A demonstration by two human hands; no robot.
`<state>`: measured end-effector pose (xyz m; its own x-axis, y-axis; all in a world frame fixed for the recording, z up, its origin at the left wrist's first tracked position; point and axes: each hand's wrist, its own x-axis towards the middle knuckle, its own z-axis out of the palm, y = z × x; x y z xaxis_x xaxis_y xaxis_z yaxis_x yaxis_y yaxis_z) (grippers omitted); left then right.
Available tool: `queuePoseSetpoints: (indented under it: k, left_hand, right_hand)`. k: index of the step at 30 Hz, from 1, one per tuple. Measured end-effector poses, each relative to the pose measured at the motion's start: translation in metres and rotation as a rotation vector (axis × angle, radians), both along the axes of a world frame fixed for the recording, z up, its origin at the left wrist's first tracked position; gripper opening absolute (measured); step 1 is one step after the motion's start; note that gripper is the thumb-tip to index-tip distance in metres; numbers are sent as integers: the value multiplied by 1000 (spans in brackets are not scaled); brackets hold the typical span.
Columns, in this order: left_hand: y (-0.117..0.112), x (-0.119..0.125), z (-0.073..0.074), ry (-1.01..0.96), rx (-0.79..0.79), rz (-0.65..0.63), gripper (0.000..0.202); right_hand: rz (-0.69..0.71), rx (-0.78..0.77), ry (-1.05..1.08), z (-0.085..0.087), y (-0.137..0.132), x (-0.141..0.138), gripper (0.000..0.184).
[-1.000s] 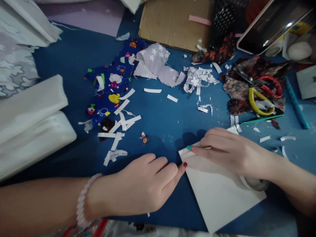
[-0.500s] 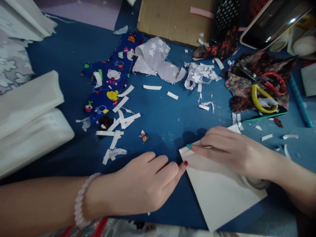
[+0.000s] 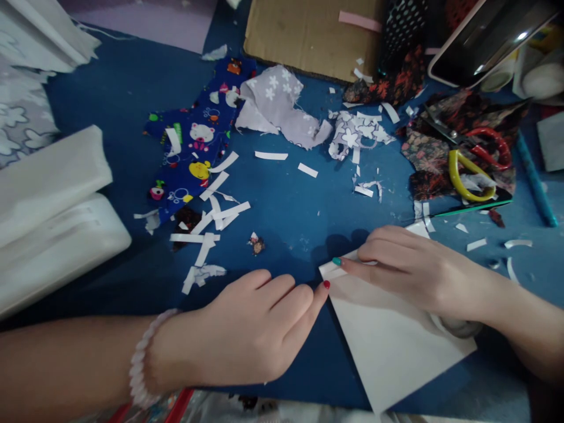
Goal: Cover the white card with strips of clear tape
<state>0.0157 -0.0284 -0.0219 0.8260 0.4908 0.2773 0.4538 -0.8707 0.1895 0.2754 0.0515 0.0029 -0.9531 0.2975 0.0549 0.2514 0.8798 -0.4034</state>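
A sheet of white paper [image 3: 396, 352] lies at an angle on the blue table, with a narrow folded strip along its upper edge. My right hand [image 3: 409, 267] rests on that edge, fingers curled over and gripping it, the green-nailed thumb pressed on the fold near the left corner. My left hand [image 3: 259, 326] is closed beside the paper's left corner. Its fingers are curled under, and the red-nailed thumb reaches to the paper's side edge. A beaded bracelet [image 3: 143, 361] circles the left wrist. Part of a rounded grey object [image 3: 462, 328] shows beneath my right palm.
Blue patterned fabric [image 3: 202, 135] and white paper strips [image 3: 211, 214] lie scattered beyond my left hand. Scissors [image 3: 471, 153] with red and yellow handles rest on dark floral cloth [image 3: 423, 153]. Cardboard [image 3: 308, 35] and a phone [image 3: 489, 38] are at the back. White rolls [image 3: 66, 247] lie left.
My left hand has shifted slightly left and up, its thumb sliding a little along the paper's edge toward the corner. My right hand and the paper look unmoved.
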Motion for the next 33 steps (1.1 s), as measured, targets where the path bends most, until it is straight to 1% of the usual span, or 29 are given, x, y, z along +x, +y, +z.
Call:
queuePoseSetpoints:
  k: [6,11,20,27,33]
  left_hand:
    - [1,0,-1,-6,3,3,39]
    - [1,1,-1,-5,-22,0,42]
    - [2,2,-1,-17,-48,5,43]
    - [2,2,-1,-12,-73,29,37]
    - [2,3,-1,-25,-57,29,38]
  right_hand:
    - [-1,7,-12,0,0,1,31]
    - [6,19,-14,-1,0,0,32]
    - [12,20,-17,1,0,0,33]
    - [21,29,-8,1,0,0,34]
    - [13,-11,-6,-1,-1,1,32]
